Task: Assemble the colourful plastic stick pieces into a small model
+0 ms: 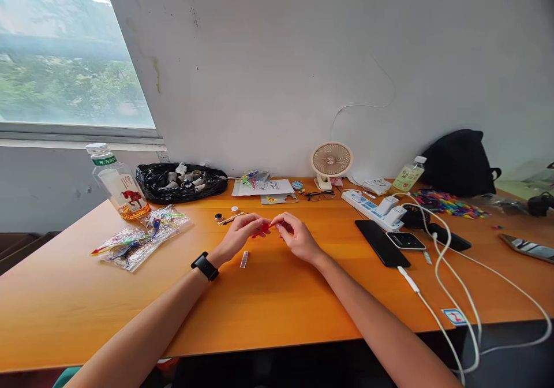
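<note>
Both my hands meet above the middle of the table [277, 301]. The fingers of my left hand [238, 237] are closed on a small red piece [261, 232], too small and covered to name its kind. My right hand [299, 239] pinches the same red piece from the other side, thumb and fingertips together. Below the left hand's fingers lies a short clear strip [244, 259], flat on the wood. Just beyond that hand are a small dark round pot [219, 217], a white round lid [235, 209] and thin sticks [229, 220].
On the left stand a drink bottle [121, 186], clear plastic packets [145, 235] and a black bag [145, 175] of rolls. At the back are papers [259, 188], glasses [319, 195] and a fan [332, 160]. A power strip [367, 210], black tablet [381, 243] and white cables [450, 252] occupy the right.
</note>
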A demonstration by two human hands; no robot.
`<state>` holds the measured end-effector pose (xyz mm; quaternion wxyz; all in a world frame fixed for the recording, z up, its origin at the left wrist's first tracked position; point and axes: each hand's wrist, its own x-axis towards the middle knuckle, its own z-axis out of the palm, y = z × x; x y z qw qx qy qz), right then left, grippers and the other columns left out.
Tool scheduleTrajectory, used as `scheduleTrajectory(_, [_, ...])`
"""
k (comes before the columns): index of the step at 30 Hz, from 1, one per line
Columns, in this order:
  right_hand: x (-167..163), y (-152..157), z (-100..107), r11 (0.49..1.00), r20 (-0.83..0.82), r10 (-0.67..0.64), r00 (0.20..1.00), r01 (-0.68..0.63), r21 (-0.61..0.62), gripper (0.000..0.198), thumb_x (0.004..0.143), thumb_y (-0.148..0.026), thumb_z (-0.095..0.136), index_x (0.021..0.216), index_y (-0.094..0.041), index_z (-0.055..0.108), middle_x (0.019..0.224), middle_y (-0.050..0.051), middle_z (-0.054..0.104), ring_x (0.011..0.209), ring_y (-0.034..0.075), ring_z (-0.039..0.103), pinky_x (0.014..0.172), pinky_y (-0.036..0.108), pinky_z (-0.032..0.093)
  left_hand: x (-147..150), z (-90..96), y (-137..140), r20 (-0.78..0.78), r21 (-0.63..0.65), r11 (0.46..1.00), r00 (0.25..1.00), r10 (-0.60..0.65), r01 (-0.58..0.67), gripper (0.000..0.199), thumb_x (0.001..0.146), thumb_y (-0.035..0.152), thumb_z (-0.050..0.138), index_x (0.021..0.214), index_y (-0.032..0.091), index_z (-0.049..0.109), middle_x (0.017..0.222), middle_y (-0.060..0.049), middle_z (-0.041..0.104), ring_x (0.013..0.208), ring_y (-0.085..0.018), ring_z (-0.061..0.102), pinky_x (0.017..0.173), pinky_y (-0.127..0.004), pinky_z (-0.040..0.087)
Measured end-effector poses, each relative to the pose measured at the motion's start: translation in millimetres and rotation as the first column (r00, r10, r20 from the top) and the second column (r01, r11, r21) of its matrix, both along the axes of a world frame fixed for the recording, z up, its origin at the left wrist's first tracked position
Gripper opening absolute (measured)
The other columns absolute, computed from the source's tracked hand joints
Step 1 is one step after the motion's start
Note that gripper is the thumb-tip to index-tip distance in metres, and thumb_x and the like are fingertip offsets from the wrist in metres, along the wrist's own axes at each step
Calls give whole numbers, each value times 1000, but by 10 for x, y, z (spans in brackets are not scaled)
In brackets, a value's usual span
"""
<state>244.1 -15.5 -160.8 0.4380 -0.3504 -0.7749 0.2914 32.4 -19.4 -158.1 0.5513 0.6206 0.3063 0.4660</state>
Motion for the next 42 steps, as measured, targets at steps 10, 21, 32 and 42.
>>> scheduleTrajectory(10, [42,-40,88,995,-110,-97,989,98,5,49,102,-46,52,148,-30,44,121,7,54,80,14,57,78,33,52,-22,67,2,43,-28,998,998,53,-51,31,83,40,80,99,15,73,87,-6,75,81,-17,68,83,-33,54])
scheduleTrajectory(21, [75,-27,113,906,-147,171,974,-214,-366,67,104,-57,32,52,-19,49,54,0,47,54,13,40,58,30,32,-55,48,55,94,-14,990,986,140,-139,32,81,40,82,100,15,74,92,-8,77,85,-18,70,85,-34,56])
scheduleTrajectory(32, [90,96,34,968,-200,-59,978,6,-252,40,100,-53,51,81,-19,64,63,-1,51,62,14,48,57,26,34,-41,-38,84,-14,-33,978,978,208,-208,40,80,49,81,102,17,73,97,-9,78,91,-21,71,87,-37,57])
scheduleTrajectory(42, [77,98,7,979,-149,-63,987,31,-204,45,102,-53,48,79,-19,64,60,-2,51,60,14,49,59,27,37,-32,-241,213,-39,-23,971,971,237,-238,47,75,53,83,101,16,74,106,-11,79,99,-25,73,99,-42,55])
